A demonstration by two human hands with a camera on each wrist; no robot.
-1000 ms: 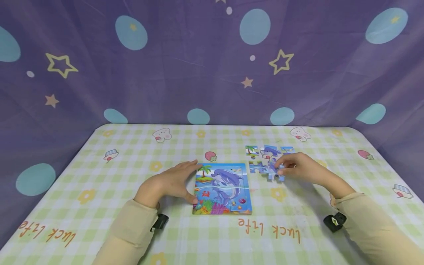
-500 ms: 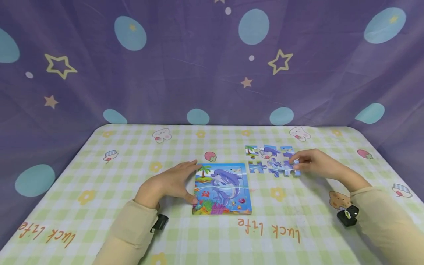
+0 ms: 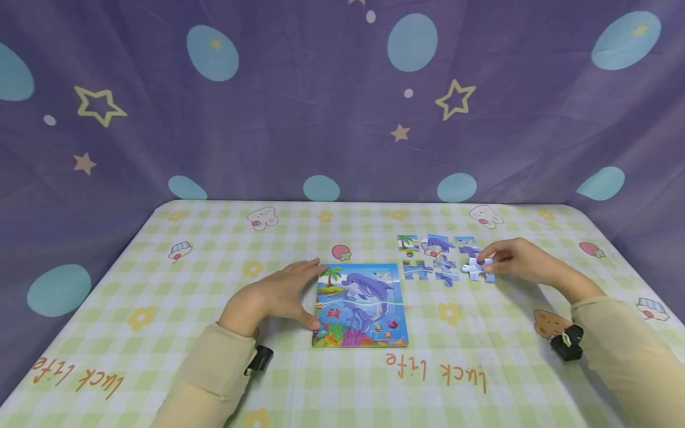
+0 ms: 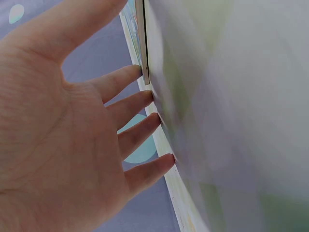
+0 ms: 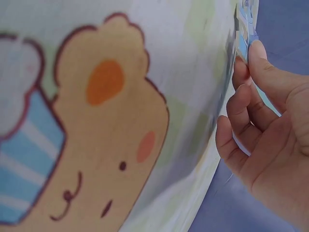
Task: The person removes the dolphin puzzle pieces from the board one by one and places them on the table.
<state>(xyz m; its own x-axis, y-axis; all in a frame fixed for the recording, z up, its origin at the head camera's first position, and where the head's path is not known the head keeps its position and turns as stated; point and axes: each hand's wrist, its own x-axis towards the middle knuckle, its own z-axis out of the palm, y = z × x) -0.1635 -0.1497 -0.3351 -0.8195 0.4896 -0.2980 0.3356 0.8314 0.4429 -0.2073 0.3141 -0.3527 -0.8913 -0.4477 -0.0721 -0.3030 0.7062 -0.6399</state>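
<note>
A square dolphin puzzle board [image 3: 360, 306] lies flat at mid-table. My left hand [image 3: 278, 294] rests at its left side, thumb at the lower corner and fingertips at the upper corner. In the left wrist view the fingers are spread, with the index fingertip [image 4: 136, 71] at the board's edge. My right hand [image 3: 516, 261] pinches a light-blue puzzle piece [image 3: 473, 270] between thumb and curled fingers, low over the table. This piece is at the right end of the second row of loose pieces, just below a corner piece [image 3: 467, 245].
Other loose pieces lie beyond the board's right side: a palm tree piece [image 3: 408, 242], a dolphin head piece [image 3: 440, 244], a water piece [image 3: 417, 271] and a dolphin body piece [image 3: 446, 270]. A checked tablecloth [image 3: 299, 386] covers the table; a purple curtain [image 3: 321, 119] hangs behind.
My right hand has carried the pinched piece rightward, from over the dolphin body piece to the row's right end, uncovering the body piece. The left hand and board have stayed put.
</note>
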